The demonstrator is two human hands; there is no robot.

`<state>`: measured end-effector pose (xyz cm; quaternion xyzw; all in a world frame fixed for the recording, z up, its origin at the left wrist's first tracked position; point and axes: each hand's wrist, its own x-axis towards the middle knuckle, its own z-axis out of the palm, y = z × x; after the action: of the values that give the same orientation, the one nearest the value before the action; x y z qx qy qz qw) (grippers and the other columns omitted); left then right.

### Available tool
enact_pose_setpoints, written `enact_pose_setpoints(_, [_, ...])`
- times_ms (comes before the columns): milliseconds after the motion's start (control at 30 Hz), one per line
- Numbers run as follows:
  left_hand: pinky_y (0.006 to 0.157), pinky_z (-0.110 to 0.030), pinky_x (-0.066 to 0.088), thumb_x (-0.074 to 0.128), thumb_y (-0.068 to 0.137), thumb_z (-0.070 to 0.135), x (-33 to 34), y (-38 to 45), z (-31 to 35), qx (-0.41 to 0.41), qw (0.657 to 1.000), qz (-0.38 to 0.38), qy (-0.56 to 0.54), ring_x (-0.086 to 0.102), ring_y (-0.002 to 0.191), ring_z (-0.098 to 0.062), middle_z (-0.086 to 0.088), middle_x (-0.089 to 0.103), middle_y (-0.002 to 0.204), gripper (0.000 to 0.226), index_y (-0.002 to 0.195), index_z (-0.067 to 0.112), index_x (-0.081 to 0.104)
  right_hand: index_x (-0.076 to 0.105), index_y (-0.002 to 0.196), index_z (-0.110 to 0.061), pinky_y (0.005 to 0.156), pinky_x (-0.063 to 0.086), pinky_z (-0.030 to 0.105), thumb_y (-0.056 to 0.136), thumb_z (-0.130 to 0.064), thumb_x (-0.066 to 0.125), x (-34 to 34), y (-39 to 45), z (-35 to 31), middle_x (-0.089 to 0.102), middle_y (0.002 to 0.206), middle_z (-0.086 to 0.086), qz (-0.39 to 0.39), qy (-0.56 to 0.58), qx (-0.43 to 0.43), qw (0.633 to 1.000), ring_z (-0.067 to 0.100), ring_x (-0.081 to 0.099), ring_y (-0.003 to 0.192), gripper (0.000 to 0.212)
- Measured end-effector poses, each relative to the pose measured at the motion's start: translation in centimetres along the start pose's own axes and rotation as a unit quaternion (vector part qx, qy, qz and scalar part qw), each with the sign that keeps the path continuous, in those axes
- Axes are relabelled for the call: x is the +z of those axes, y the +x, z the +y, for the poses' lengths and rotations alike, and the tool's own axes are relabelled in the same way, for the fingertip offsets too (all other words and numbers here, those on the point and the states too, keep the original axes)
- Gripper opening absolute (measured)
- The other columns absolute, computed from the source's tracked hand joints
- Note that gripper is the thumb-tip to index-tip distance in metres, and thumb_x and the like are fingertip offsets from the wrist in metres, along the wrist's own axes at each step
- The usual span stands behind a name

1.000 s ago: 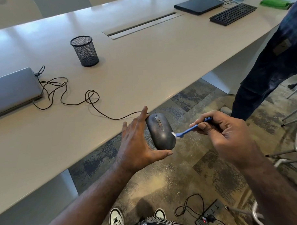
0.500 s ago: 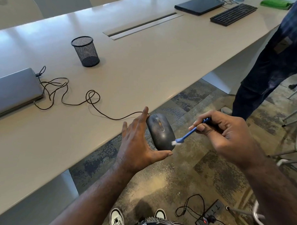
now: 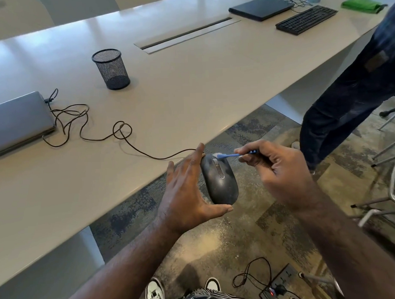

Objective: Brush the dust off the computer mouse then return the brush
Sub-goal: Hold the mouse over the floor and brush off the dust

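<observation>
Partly hidden behind the left hand, the smooth, rounded grey mouse is cupped off the counter edge; the right hand pinches a thin blue brush, its white bristles on the mouse's front, its handle end covered.

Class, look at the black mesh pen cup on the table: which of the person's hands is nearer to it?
Left. The left hand holds the mouse just off the table edge, below and right of the mesh pen cup. The right hand, holding the brush, lies farther right.
</observation>
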<state>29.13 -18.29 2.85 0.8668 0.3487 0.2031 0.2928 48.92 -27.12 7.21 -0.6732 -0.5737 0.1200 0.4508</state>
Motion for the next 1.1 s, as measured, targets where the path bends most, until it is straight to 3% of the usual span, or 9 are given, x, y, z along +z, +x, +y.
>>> enact_pose_setpoints(133, [0.122, -0.051, -0.004, 0.076, 0.055, 0.075, -0.2, -0.3, -0.5, -0.008, 1.0, 0.004, 0.018, 0.017, 0.147, -0.008, 0.006, 0.026, 0.158, 0.139, 0.155, 0.033, -0.012, 0.072, 0.098, -0.024, 0.057, 0.059, 0.047, 0.09, -0.006, 0.065, -1.0, -0.2, -0.4, 0.074, 0.088, -0.005, -0.023, -0.02, -0.007, 1.0, 0.022, 0.071, 0.072, 0.021])
enact_pose_setpoints(233, [0.122, -0.051, -0.005, 0.077, 0.056, 0.073, -0.2, -0.4, -0.6, -0.01, 1.0, 0.005, 0.019, 0.016, 0.147, -0.008, 0.006, 0.025, 0.159, 0.139, 0.155, 0.032, -0.01, 0.07, 0.096, -0.022, 0.058, 0.06, 0.05, 0.092, -0.007, 0.065, -1.4, -0.2, -0.7, 0.073, 0.087, -0.002, -0.025, 0.0, -0.005, 1.0, 0.027, 0.07, 0.073, 0.017])
enact_pose_setpoints(433, [0.122, -0.05, -0.005, 0.078, 0.055, 0.072, 0.0, -0.3, 0.1, 0.011, 0.999, 0.002, 0.031, 0.01, 0.143, 0.002, 0.008, 0.021, 0.16, 0.139, 0.152, 0.037, -0.015, 0.072, 0.106, -0.019, 0.073, 0.063, 0.037, 0.094, -0.008, 0.064, -0.5, 0.7, -1.2, 0.075, 0.095, -0.003, 0.029, 0.015, -0.002, 0.999, 0.009, 0.074, 0.088, 0.017])
enact_pose_setpoints(633, [0.122, -0.05, -0.007, 0.077, 0.057, 0.071, -0.2, -0.6, 0.2, 0.013, 0.999, -0.001, 0.047, 0.01, 0.147, -0.005, 0.005, 0.019, 0.161, 0.139, 0.152, 0.036, -0.018, 0.072, 0.1, -0.022, 0.064, 0.059, 0.037, 0.093, -0.012, 0.066, -0.1, 0.6, -2.0, 0.074, 0.089, -0.008, -0.027, -0.036, -0.036, 0.998, 0.01, 0.07, 0.078, 0.014])
enact_pose_setpoints(767, [0.121, -0.052, -0.006, 0.075, 0.058, 0.073, -0.3, -0.9, 0.0, 0.01, 0.999, 0.001, 0.05, 0.009, 0.148, -0.006, 0.004, 0.018, 0.162, 0.138, 0.15, 0.039, -0.022, 0.071, 0.098, -0.021, 0.057, 0.054, 0.018, 0.092, -0.007, 0.066, -0.8, 0.7, -2.4, 0.072, 0.086, -0.011, -0.004, -0.037, -0.044, 0.998, 0.003, 0.066, 0.071, 0.016])
enact_pose_setpoints(900, [0.121, -0.052, -0.006, 0.076, 0.058, 0.073, -0.1, -0.9, 0.4, 0.013, 0.999, -0.003, 0.051, 0.01, 0.149, -0.009, 0.004, 0.018, 0.162, 0.139, 0.152, 0.036, -0.02, 0.071, 0.105, -0.02, 0.07, 0.061, 0.036, 0.093, -0.011, 0.066, -0.3, 0.9, -2.5, 0.075, 0.094, -0.005, -0.004, -0.039, -0.048, 0.998, 0.01, 0.071, 0.085, 0.016])
enact_pose_setpoints(1100, [0.121, -0.049, -0.01, 0.078, 0.057, 0.072, 0.1, -0.8, 0.5, 0.005, 0.999, -0.004, 0.048, 0.004, 0.146, -0.003, 0.002, 0.017, 0.162, 0.142, 0.152, 0.034, -0.021, 0.071, 0.102, -0.018, 0.07, 0.058, 0.031, 0.09, -0.008, 0.068, -0.2, 0.5, -3.6, 0.073, 0.091, -0.009, -0.067, -0.063, -0.081, 0.992, 0.004, 0.067, 0.081, 0.016])
